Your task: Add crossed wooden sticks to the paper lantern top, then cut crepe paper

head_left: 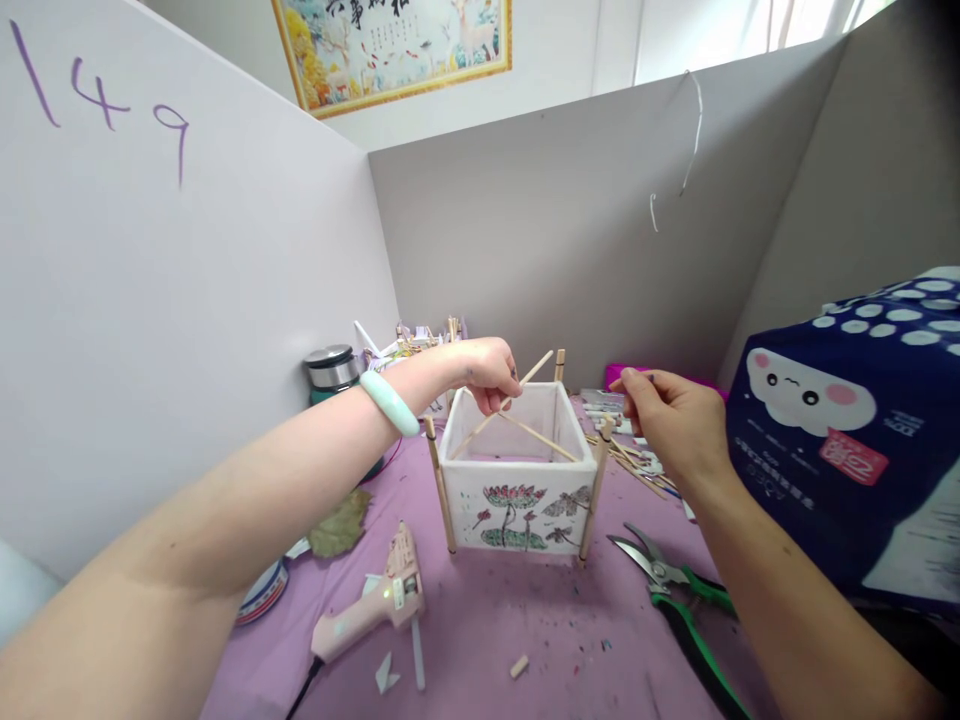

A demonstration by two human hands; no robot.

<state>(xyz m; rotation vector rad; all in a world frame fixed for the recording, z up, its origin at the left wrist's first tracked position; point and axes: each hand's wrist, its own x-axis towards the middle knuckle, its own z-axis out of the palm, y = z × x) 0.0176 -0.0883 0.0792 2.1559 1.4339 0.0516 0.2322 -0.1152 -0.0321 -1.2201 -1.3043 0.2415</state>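
A square lantern frame (465, 500) stands upright on the table, with white sides, wooden corner posts and a lotus and dragonfly picture on the front. Above its open top, my left hand (491, 375) pinches a thin wooden stick (537, 368) that slants down into the frame. Another thin stick (544, 438) lies across the opening, crossing near my left fingers. Off to the right of the lantern, my right hand (667, 410) is raised with thumb and fingertips pressed together. Whatever may be between those fingertips is too small to make out.
A pink glue gun (375, 605) lies front left; green-handled pruning shears (679, 590) lie front right. A short wood piece (519, 666) sits in front. Loose sticks (637, 468), a blue package (847, 430) and a dark jar (332, 370) stand around. Grey partitions (570, 230) enclose the table.
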